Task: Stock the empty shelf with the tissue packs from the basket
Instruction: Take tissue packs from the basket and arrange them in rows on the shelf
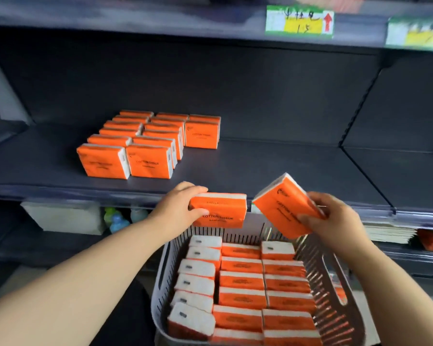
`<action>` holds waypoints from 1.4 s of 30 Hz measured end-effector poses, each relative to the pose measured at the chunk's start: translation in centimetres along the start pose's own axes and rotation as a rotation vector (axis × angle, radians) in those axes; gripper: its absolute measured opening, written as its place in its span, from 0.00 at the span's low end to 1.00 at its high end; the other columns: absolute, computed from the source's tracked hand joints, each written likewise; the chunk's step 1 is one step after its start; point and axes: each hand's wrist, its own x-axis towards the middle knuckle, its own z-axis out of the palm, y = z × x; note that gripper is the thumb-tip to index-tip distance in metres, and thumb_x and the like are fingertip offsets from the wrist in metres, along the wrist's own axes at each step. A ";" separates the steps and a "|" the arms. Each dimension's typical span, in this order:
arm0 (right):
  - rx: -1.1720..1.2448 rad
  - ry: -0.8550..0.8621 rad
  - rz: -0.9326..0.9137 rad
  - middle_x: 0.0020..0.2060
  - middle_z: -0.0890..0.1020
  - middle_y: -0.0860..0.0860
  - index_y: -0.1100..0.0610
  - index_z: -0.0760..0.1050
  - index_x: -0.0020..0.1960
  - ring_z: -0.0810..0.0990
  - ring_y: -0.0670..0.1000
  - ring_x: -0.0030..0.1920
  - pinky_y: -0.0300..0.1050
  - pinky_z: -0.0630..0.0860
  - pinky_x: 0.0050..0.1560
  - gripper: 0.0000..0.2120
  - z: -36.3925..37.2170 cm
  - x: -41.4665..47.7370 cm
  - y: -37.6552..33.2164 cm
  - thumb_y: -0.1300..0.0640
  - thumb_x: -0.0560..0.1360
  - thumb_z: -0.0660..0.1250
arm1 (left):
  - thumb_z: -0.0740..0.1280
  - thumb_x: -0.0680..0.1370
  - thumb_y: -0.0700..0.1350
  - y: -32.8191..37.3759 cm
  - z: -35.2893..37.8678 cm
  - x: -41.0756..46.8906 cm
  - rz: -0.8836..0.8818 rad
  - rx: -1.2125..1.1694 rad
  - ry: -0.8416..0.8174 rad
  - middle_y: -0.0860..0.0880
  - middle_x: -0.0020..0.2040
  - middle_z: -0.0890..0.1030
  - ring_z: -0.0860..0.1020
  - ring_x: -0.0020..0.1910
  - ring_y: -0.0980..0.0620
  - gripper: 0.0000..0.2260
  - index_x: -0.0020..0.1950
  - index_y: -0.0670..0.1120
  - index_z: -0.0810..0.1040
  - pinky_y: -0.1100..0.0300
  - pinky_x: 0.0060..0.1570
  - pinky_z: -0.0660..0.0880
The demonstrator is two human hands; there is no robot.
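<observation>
While gripping a pack in each hand, hovers just over the far rim of the basket (160, 283), short of the shelf (298, 168). With the left hand (175, 208), holds the left pack (220, 211) by its end: thumb across the front, fingers curled over the top, long side level. With the right hand (335, 221), pinches the right pack (283, 206) at its lower right edge, thumb on the orange face, fingers wrapped round behind; tilts it, one corner up toward the shelf. Holds the two packs just apart, not touching.

Up and left beyond the left hand: shelved packs (140, 143), on edge in two full rows plus the start of a third. Beyond the right hand: bare shelf board. Directly under both hands: basket packs (243, 283), three columns, nearly filling the basket. Judged from that: well begun, probably under half done, with more left in the basket than set out. Likely next: carry both packs forward and left to lengthen the third row.

Reaches with both bare forearms stretched forward and converging, wrists about level with the shelf's front edge. Further out: blurred tags (299, 20) high above the right hand; bottles (116, 219) low to the left of the left hand, under the shelf.
</observation>
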 end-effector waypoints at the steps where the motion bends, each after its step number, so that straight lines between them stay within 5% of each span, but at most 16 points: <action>1: 0.005 0.018 -0.017 0.44 0.81 0.45 0.43 0.77 0.51 0.78 0.47 0.45 0.40 0.68 0.44 0.18 -0.1 0.6 -0.7 0.60 0.67 0.74 | 0.73 0.71 0.47 0.1 -0.3 0.5 0.007 -0.022 0.021 0.58 0.55 0.69 0.68 0.52 0.61 0.23 0.65 0.52 0.75 0.70 0.52 0.61; 5: -0.034 0.038 -0.076 0.48 0.80 0.48 0.47 0.77 0.56 0.78 0.49 0.48 0.40 0.68 0.48 0.19 0.2 4.7 -4.2 0.61 0.68 0.73 | 0.74 0.71 0.45 0.3 -1.6 3.3 0.054 -0.102 0.129 0.60 0.55 0.69 0.68 0.53 0.62 0.22 0.64 0.52 0.76 0.76 0.50 0.59; 12: -0.289 -0.025 -0.184 0.49 0.80 0.48 0.47 0.77 0.58 0.77 0.50 0.48 0.42 0.72 0.47 0.18 3.5 14.3 -10.5 0.59 0.69 0.70 | 0.73 0.71 0.42 -1.2 -2.1 9.5 0.212 0.045 0.186 0.59 0.55 0.73 0.71 0.58 0.55 0.21 0.63 0.49 0.77 0.72 0.57 0.58; 17: -0.486 -0.098 -0.241 0.46 0.82 0.48 0.46 0.77 0.53 0.80 0.54 0.48 0.45 0.77 0.47 0.13 8.5 20.3 -14.1 0.56 0.70 0.66 | 0.72 0.71 0.47 -2.8 -2.2 13.3 0.330 0.377 0.124 0.50 0.58 0.78 0.71 0.60 0.48 0.21 0.63 0.48 0.77 0.58 0.61 0.66; 30: -0.703 -0.112 -0.225 0.60 0.71 0.54 0.50 0.71 0.65 0.73 0.59 0.61 0.49 0.74 0.57 0.23 17.3 27.1 -16.9 0.62 0.70 0.64 | 0.64 0.75 0.41 -3.3 -1.7 18.1 0.218 0.674 0.049 0.47 0.55 0.78 0.71 0.59 0.45 0.11 0.57 0.46 0.76 0.56 0.61 0.62; 42: -0.769 -0.169 -0.300 0.60 0.72 0.57 0.57 0.72 0.63 0.72 0.60 0.61 0.48 0.73 0.56 0.18 18.4 27.5 -17.7 0.62 0.73 0.64 | 0.59 0.74 0.37 -2.0 -1.3 19.2 0.141 0.670 -0.007 0.46 0.57 0.78 0.69 0.61 0.44 0.14 0.57 0.45 0.77 0.55 0.64 0.59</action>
